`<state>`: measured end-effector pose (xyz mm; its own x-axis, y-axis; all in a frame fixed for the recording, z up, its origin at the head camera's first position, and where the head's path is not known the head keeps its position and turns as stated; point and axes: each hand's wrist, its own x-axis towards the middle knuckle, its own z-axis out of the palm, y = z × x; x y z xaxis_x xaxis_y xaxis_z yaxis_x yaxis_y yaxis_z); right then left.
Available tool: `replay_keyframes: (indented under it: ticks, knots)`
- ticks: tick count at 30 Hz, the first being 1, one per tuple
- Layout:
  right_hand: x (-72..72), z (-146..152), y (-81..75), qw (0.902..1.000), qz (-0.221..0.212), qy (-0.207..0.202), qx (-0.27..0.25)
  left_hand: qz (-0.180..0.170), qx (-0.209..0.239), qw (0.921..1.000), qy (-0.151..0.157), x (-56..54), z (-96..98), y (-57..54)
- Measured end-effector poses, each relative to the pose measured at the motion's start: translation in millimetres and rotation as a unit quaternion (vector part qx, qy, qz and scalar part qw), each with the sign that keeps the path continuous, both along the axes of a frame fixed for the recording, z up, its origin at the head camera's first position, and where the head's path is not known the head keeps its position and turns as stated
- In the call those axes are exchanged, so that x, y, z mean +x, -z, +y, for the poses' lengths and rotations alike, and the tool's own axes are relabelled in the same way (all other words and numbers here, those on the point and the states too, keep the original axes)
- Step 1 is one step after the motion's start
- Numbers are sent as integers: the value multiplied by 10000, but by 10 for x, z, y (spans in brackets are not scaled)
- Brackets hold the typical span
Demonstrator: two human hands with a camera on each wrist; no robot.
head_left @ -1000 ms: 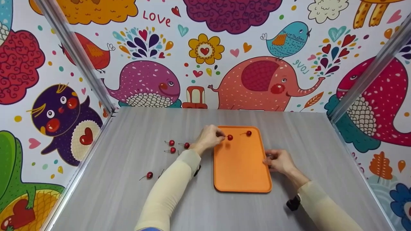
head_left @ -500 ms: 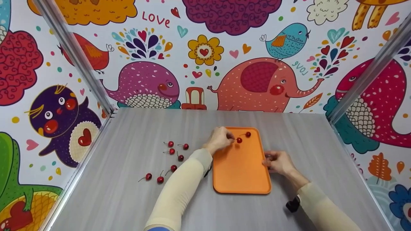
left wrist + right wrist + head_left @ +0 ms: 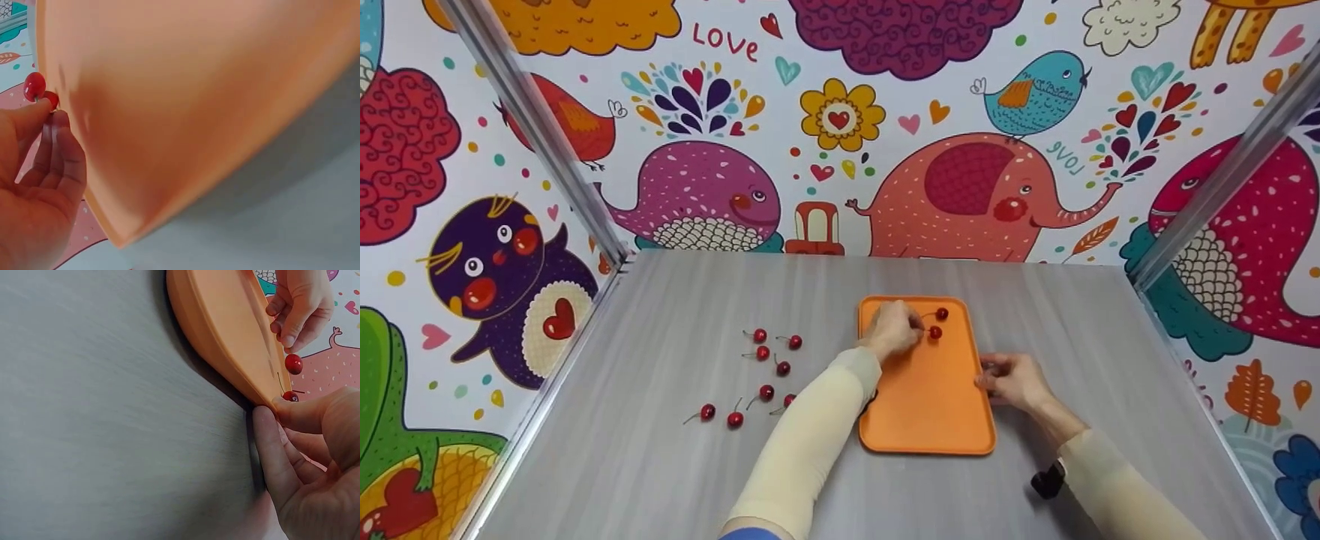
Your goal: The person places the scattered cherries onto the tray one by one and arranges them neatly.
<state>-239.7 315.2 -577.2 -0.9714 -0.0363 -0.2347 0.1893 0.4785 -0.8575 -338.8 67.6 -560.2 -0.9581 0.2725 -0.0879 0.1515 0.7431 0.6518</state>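
Note:
My left hand is over the far part of the orange tray. Its thumb and fingers pinch a red cherry by the stem; in the right wrist view this cherry hangs below the fingertips. Another cherry with its stem lies in the tray's far right corner, just beyond the held one. At the tray's right side, my right hand grips the rim, thumb on top and fingers outside, as the right wrist view shows.
Several cherries with stems lie loose on the grey table left of the tray, one cherry partly behind the left sleeve. Patterned walls with cartoon animals and metal corner posts enclose the table's back and sides.
My left hand has moved right across the tray with the cherry, bringing it close to the one lying there. More table cherries show as the left sleeve shifts. The right hand keeps its place.

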Motion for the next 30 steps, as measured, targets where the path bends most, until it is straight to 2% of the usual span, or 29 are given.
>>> replay_keyframes:
  ticks: [5,14,21,24,25,30]
  knots:
    - [11,4,-1,10000,29,-14,29,60,-20,10000,20,2,74,45]
    - [-4,1,1,9999,11,-61,114,121,-180,9998,-39,26,175,49]
    - [10,5,4,9999,-19,-74,71,451,-401,9981,83,-10,219,128]
    - [8,3,9,9999,26,-100,90,464,-447,9979,113,-9,233,134]
    - [7,4,11,9999,31,-104,108,357,-454,9983,116,14,235,94]
    - [8,5,16,9998,47,-87,187,345,-523,9980,97,34,261,103]
